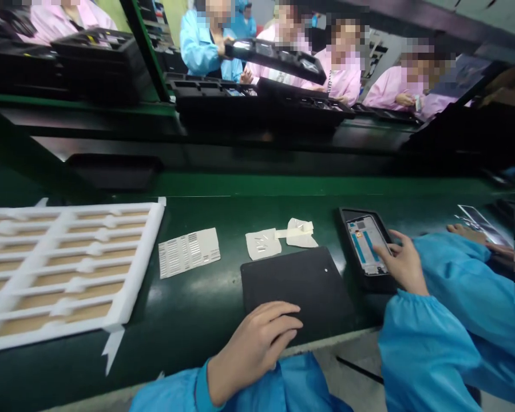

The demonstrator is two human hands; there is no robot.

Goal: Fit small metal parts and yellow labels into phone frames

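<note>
My left hand [257,343] rests with loosely bent fingers on the near edge of a black mat [300,280] and holds nothing. My right hand [405,266] reaches to a phone frame [363,240] that lies in a black tray [347,213] to the right of the mat. Its thumb and fingers are pinched on the frame's right edge. Both arms wear blue sleeves.
A white foam tray [129,286] with long slots lies at the left. A sheet of small strips [189,252] and white backing papers [262,244] lie behind the mat. Another person's hand [467,233] rests at the far right. Black trays [257,91] and several workers fill the far side.
</note>
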